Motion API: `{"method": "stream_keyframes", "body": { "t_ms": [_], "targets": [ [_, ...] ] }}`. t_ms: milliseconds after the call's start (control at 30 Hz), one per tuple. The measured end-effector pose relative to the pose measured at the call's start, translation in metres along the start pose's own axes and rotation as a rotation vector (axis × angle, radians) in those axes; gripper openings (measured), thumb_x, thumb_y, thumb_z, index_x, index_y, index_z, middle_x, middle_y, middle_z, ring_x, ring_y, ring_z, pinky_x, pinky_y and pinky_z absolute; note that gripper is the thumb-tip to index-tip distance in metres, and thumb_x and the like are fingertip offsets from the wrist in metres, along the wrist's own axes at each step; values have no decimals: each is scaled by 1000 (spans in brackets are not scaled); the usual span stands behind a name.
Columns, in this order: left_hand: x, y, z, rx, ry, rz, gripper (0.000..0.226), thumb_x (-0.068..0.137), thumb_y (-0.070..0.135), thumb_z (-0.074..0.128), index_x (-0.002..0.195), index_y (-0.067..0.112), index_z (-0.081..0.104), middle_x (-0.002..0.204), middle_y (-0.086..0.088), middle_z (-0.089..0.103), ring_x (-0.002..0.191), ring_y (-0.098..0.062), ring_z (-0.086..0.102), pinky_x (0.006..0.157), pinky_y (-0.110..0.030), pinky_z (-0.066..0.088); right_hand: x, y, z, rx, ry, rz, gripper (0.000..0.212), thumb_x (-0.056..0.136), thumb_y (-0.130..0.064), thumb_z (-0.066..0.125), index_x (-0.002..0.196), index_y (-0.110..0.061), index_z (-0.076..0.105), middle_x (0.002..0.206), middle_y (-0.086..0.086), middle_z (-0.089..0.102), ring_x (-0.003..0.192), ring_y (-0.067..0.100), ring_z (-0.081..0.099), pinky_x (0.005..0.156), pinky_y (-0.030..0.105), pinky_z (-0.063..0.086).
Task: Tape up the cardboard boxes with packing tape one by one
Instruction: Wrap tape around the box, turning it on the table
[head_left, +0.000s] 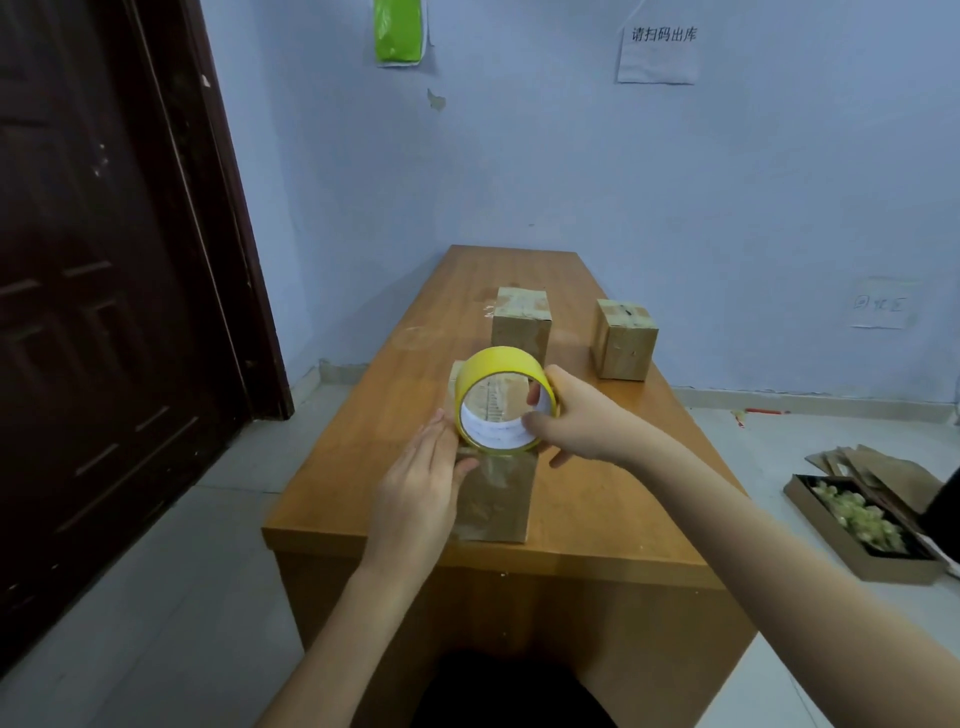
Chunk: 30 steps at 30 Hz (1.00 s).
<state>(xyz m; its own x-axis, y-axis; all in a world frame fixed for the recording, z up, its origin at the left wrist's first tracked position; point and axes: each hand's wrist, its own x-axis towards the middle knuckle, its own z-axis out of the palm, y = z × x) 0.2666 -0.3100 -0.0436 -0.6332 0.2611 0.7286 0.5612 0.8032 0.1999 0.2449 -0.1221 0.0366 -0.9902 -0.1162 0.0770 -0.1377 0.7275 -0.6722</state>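
A small cardboard box (498, 499) stands near the front edge of the wooden table (597, 499). Its near face is glossy with clear tape. My right hand (576, 421) grips a yellow roll of packing tape (498, 397) held just above the box's top, fingers hooked through the core. My left hand (421, 483) lies with straight fingers against the box's left side and top edge, beside the roll. Two more cardboard boxes stand farther back: one in the middle (519, 325) and one to the right (623, 340), both with tape on their tops.
A dark wooden door (104, 312) fills the left. On the floor at the right sits a shallow box of crumpled tape scraps (857, 525) with flat cardboard pieces (883, 473) behind it. The blue wall carries paper notices (657, 52) and a green bag (397, 31).
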Motion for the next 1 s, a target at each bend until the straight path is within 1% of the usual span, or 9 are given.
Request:
{"method": "stream_keyframes", "body": {
  "t_ms": [100, 267, 367, 467, 533, 633, 800, 900, 1000],
  "targets": [
    [3, -1, 0, 44, 29, 59, 36, 80, 23, 62, 102, -5, 67, 111, -20, 66, 104, -30, 64, 88, -39, 49, -2, -5, -9, -48, -62, -9, 13, 95, -17, 48, 104, -10, 43, 100, 10, 58, 79, 18, 68, 52, 30, 59],
    [2, -4, 1, 18, 28, 71, 41, 82, 20, 61, 115, -5, 62, 117, -18, 64, 112, -29, 60, 94, -42, 48, -13, 4, -39, -89, -65, 16, 10, 96, -15, 42, 104, -8, 43, 98, 8, 57, 72, 14, 69, 52, 26, 57],
    [6, -1, 3, 10, 16, 63, 42, 80, 17, 66, 115, -5, 62, 117, -18, 64, 111, -29, 61, 93, -42, 47, -25, 18, -46, -69, -45, 30, 2, 97, -21, 41, 95, -20, 42, 98, 5, 58, 68, 13, 71, 51, 25, 55],
    [6, 0, 0, 28, -12, 48, 42, 84, 23, 60, 117, -4, 62, 119, -17, 63, 113, -29, 59, 96, -42, 44, -23, 26, -34, 18, 24, 59, 4, 97, -24, 45, 93, -24, 44, 94, 1, 62, 67, 11, 71, 51, 25, 55],
    [6, 1, -4, 52, -43, 22, 46, 88, 28, 57, 122, -2, 59, 123, -15, 61, 119, -28, 55, 102, -40, 37, -21, 27, -22, 139, 12, 60, 11, 96, -26, 51, 103, -18, 47, 97, 3, 65, 69, 12, 71, 52, 26, 56],
    [10, 10, -8, 101, -65, 5, 56, 87, 33, 63, 129, -2, 52, 130, -16, 56, 125, -28, 49, 106, -40, 30, -22, 29, -3, 329, 9, 61, 21, 96, -23, 53, 111, -10, 48, 99, 7, 67, 71, 17, 72, 56, 33, 59],
    [14, 24, -6, 106, -74, 85, 54, 80, 32, 71, 123, 0, 59, 123, -13, 61, 115, -23, 59, 98, -33, 37, -25, 32, 2, 443, 69, 98, 18, 100, -19, 46, 113, -6, 47, 100, 13, 65, 72, 18, 72, 54, 32, 58],
    [12, 20, -3, 82, -56, 93, 49, 78, 27, 73, 119, 1, 62, 120, -11, 64, 112, -22, 61, 96, -32, 42, -27, 29, -6, 361, 84, 97, 9, 99, -16, 45, 106, -11, 47, 105, 14, 55, 84, 21, 64, 52, 28, 56],
    [11, 15, -2, 75, -38, 131, 45, 79, 25, 73, 116, 1, 64, 118, -11, 65, 111, -21, 61, 96, -31, 43, -27, 25, -11, 266, 67, 91, 8, 99, -15, 45, 106, -11, 47, 100, 10, 51, 85, 18, 59, 51, 24, 55]
  ]
}}
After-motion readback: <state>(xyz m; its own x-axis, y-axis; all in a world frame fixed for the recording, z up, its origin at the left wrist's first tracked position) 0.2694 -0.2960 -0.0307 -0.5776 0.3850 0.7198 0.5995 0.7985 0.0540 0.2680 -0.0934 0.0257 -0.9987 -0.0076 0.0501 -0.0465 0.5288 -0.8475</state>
